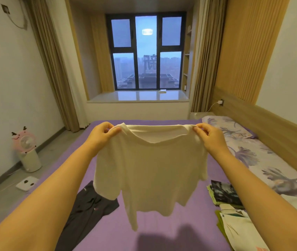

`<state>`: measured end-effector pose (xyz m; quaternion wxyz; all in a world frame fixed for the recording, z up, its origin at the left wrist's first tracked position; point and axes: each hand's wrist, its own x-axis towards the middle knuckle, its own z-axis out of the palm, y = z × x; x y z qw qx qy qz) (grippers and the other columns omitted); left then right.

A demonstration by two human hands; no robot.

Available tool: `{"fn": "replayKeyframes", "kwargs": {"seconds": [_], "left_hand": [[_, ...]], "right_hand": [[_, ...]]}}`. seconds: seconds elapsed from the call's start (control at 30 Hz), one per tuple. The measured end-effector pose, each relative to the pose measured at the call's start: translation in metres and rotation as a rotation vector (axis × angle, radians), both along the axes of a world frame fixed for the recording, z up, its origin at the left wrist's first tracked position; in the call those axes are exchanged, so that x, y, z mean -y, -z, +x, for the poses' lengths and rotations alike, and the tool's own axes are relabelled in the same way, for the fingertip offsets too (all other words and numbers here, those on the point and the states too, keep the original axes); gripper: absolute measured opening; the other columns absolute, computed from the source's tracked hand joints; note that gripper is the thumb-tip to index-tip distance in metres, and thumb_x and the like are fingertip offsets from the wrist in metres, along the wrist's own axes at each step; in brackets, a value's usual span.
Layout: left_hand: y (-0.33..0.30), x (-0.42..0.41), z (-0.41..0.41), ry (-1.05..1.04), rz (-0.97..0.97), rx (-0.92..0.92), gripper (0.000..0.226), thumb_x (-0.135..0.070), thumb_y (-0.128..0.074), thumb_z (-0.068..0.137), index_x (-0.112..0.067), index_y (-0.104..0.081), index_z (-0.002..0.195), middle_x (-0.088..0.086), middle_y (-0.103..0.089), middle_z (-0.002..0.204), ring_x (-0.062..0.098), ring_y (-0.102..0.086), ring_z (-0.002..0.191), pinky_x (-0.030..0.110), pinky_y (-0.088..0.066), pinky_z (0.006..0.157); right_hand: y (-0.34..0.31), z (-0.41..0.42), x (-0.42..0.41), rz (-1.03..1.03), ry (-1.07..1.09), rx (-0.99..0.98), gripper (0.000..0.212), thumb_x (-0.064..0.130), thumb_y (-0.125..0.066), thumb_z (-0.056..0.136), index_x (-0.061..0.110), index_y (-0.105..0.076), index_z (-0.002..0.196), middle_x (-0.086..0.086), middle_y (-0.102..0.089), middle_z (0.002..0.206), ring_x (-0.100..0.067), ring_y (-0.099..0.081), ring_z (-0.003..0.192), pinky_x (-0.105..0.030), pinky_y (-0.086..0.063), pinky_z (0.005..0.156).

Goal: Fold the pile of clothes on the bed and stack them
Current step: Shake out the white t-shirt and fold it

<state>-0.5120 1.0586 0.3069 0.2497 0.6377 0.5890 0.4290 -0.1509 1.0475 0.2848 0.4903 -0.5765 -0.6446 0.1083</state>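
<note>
— Above the purple bed (162, 238), the cream T-shirt (149, 169) hangs by its shoulders: left hand (101, 134) pinches one, right hand (209, 137) the other. What could go wrong?

— A thin pinch may slip, and the hem could land bunched.

— Room to lay it?

— Bare sheet below. The dark garment (88, 209) lies near on the left, the folded stack (225, 194) on the right; drifting sideways would overlap either.

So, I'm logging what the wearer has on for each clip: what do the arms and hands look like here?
Both forearms are bare up to the frame edge, with no sleeves showing. The left hand and right hand wear no gloves; no rings, watch or bracelets are visible.
</note>
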Motion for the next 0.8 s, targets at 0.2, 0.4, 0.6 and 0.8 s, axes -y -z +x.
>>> {"fn": "replayKeyframes", "kwargs": {"seconds": [0.2,0.4,0.6,0.8], "left_hand": [[0.015,0.012,-0.011,-0.044,0.031,-0.151,0.020,-0.045,-0.061,0.089,-0.028,-0.068,0.080,-0.004,-0.063,0.074,0.013,-0.057,0.071,0.027,-0.046,0.062],[0.036,0.012,-0.027,-0.103,-0.079,-0.112,0.028,-0.047,-0.073,0.077,-0.021,-0.072,0.066,-0.007,-0.066,0.067,0.010,-0.058,0.066,0.026,-0.046,0.060],[0.046,-0.023,-0.037,-0.058,-0.177,-0.139,0.026,-0.044,-0.073,0.078,-0.019,-0.072,0.071,-0.002,-0.066,0.070,0.012,-0.058,0.067,0.028,-0.047,0.061],[0.144,-0.079,-0.029,-0.016,-0.229,-0.286,0.019,-0.037,-0.061,0.089,-0.019,-0.062,0.083,-0.002,-0.055,0.072,0.013,-0.050,0.068,0.027,-0.037,0.056]], "right_hand": [[0.013,0.001,0.002,-0.028,0.006,0.008,0.021,0.038,-0.060,0.091,0.020,-0.065,0.082,0.008,-0.058,0.071,-0.008,-0.051,0.068,-0.020,-0.039,0.058],[0.042,0.006,0.000,-0.231,-0.112,0.009,0.036,0.046,-0.062,0.087,0.012,-0.066,0.075,-0.011,-0.062,0.072,-0.015,-0.048,0.063,-0.030,-0.037,0.057],[0.060,0.000,-0.027,-0.402,-0.170,-0.048,0.033,0.045,-0.064,0.084,0.014,-0.068,0.075,-0.007,-0.065,0.073,-0.011,-0.053,0.062,-0.026,-0.042,0.058],[0.129,-0.021,-0.077,-0.547,-0.187,0.050,0.024,0.034,-0.060,0.091,0.014,-0.065,0.079,0.003,-0.060,0.071,-0.008,-0.050,0.064,-0.021,-0.040,0.057]]}}
